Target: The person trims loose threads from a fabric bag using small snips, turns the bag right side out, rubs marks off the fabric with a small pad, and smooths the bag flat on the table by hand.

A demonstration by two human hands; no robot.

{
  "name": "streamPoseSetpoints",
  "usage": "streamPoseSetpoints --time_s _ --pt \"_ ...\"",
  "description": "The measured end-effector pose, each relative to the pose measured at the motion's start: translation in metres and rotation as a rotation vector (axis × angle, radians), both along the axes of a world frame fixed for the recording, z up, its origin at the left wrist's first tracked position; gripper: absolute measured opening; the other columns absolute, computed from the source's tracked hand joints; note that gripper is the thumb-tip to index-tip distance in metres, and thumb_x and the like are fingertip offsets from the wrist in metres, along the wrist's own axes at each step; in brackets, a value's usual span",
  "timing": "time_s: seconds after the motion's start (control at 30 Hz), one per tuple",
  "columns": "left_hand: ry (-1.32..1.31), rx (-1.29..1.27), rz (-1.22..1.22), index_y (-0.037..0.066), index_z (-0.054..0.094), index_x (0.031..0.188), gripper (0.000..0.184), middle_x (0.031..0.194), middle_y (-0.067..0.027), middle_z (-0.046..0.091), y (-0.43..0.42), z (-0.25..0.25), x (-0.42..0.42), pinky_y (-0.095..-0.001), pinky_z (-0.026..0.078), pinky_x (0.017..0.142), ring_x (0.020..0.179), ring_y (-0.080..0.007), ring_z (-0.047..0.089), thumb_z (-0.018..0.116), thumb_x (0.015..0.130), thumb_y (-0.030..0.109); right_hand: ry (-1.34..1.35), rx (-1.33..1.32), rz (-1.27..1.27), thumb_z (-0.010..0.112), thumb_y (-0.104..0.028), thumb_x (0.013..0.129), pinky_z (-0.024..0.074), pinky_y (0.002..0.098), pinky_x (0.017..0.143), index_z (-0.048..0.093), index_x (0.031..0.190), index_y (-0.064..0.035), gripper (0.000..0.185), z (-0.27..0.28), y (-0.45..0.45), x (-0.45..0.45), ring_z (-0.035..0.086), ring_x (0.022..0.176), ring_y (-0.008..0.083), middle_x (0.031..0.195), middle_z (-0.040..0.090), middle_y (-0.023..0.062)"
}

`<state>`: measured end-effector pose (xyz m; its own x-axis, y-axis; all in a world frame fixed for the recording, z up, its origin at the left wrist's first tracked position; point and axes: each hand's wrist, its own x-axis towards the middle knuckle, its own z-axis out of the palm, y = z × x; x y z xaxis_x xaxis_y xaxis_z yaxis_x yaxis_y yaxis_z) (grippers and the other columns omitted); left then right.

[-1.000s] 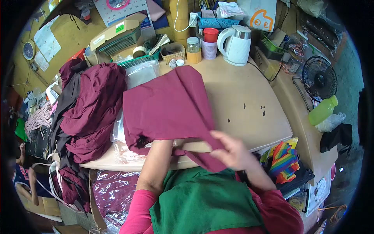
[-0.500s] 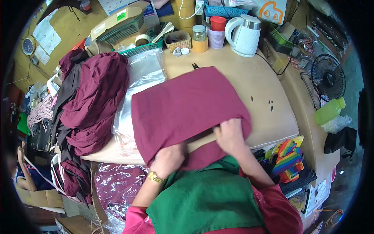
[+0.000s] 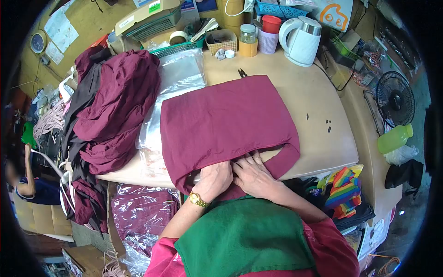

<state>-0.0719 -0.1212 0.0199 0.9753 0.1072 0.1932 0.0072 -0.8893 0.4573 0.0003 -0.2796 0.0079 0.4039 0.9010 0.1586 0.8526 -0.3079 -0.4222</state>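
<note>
Cloth (image 3: pixel 226 120) lies mostly smooth on the counter (image 3: pixel 325 150), its near opening gaping; my left hand (image 3: pixel 216 179) and right hand (image 3: pixel 257 177) meet there, though I cannot tell whether either grip is closed. A maroon heap (image 3: pixel 117 92) lies rumpled leftward.

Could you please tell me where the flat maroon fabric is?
In the head view, the flat maroon fabric lies at centre, right of clear plastic sheeting, with the left hand and right hand at its near edge.
</note>
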Motion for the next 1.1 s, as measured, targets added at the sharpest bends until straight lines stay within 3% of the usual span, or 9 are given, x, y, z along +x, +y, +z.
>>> streamPoseSetpoints --time_s 0.23,0.3,0.37,0.4,0.57,0.67,0.77,0.9,1.1 --pt "0.199 -0.035 0.069 0.0 0.064 0.113 0.031 0.097 -0.0278 0.069 0.008 0.006 0.03 -0.0491 0.053 0.082 0.089 -0.0454 0.067 0.044 0.093 0.014 -0.037 -0.082 0.015 0.064 -0.039 0.09 0.0161 0.0723 0.113 0.051 0.138 -0.0039 0.061 0.002 -0.001 -0.004 0.02 0.145 0.0479 0.148 0.038 0.0227" --pt "0.399 0.327 -0.177 0.001 0.065 0.114 0.032 0.1 -0.0248 0.07 0.018 -0.013 0.057 -0.0491 0.052 0.086 0.094 -0.0418 0.068 0.044 0.095 0.014 -0.06 -0.136 0.074 0.069 -0.041 0.087 0.0152 0.0733 0.112 0.051 0.141 -0.0097 0.065 0.009 -0.001 -0.007 0.019 0.145 0.0521 0.152 0.034 0.0228" --pt "-0.403 0.267 -0.111 -0.001 0.066 0.111 0.032 0.101 -0.022 0.069 0.024 -0.042 0.091 -0.0466 0.051 0.09 0.096 -0.0366 0.068 0.045 0.094 0.015 -0.039 -0.211 0.074 0.075 -0.039 0.082 0.0157 0.074 0.112 0.048 0.144 -0.0107 0.074 0.015 0.002 -0.008 0.019 0.145 0.0524 0.156 0.029 0.0222" --pt "-0.465 0.271 -0.077 -0.001 0.065 0.112 0.032 0.102 -0.0221 0.069 0.027 -0.045 0.106 -0.0464 0.051 0.09 0.097 -0.0364 0.067 0.045 0.094 0.016 -0.07 -0.209 0.074 0.076 -0.039 0.081 0.0163 0.0743 0.111 0.047 0.145 -0.0115 0.076 0.014 0.002 -0.008 0.018 0.145 0.0526 0.157 0.028 0.0221" --pt "0.157 0.445 -0.085 -0.003 0.064 0.114 0.033 0.105 -0.0224 0.067 0.021 -0.013 0.121 -0.0456 0.05 0.091 0.098 -0.0354 0.066 0.046 0.095 0.018 -0.076 -0.222 0.064 0.076 -0.039 0.08 0.0141 0.0709 0.114 0.043 0.147 -0.008 0.081 0.017 -0.001 -0.004 0.018 0.146 0.0504 0.157 0.028 0.0233" --pt "0.279 0.232 -0.316 -0.004 0.062 0.116 0.033 0.109 -0.0231 0.066 0.0 0.015 0.068 -0.0454 0.05 0.091 0.097 -0.036 0.066 0.049 0.095 0.019 0.061 -0.127 0.047 0.072 -0.045 0.083 0.0135 0.0623 0.117 0.04 0.144 0.0053 0.085 0.017 -0.01 0.011 0.027 0.145 0.0423 0.148 0.041 0.0269" --pt "-0.032 0.014 -0.183 -0.005 0.06 0.118 0.036 0.112 -0.0235 0.066 -0.012 0.051 0.01 -0.0438 0.05 0.089 0.099 -0.0383 0.065 0.061 0.092 0.021 0.392 0.07 0.123 0.072 -0.04 0.085 0.0372 0.0519 0.106 0.051 0.13 0.0027 0.066 0.021 -0.025 0.052 0.051 0.121 0.0423 0.126 0.056 0.0269" --pt "0.01 -0.174 -0.259 0.0 0.062 0.125 0.041 0.12 -0.0214 0.066 0.035 0.05 -0.033 -0.039 0.054 0.092 0.108 -0.0317 0.067 0.07 0.086 0.009 0.158 0.154 -0.471 0.069 -0.032 0.091 0.0466 0.0478 0.087 0.054 0.115 0.005 0.047 0.047 -0.054 0.089 0.058 0.1 0.0452 0.103 0.062 0.0276" --pt "-0.286 -0.029 0.236 0.001 0.062 0.11 0.04 0.097 -0.014 0.061 0.038 0.04 -0.045 -0.0426 0.053 0.077 0.091 -0.0327 0.063 0.081 0.078 0.016 0.368 0.18 -0.519 0.068 -0.021 0.093 0.0525 0.0396 0.076 0.057 0.115 0.0058 0.037 0.061 -0.035 0.078 0.065 0.083 0.0303 0.094 0.067 0.0189"
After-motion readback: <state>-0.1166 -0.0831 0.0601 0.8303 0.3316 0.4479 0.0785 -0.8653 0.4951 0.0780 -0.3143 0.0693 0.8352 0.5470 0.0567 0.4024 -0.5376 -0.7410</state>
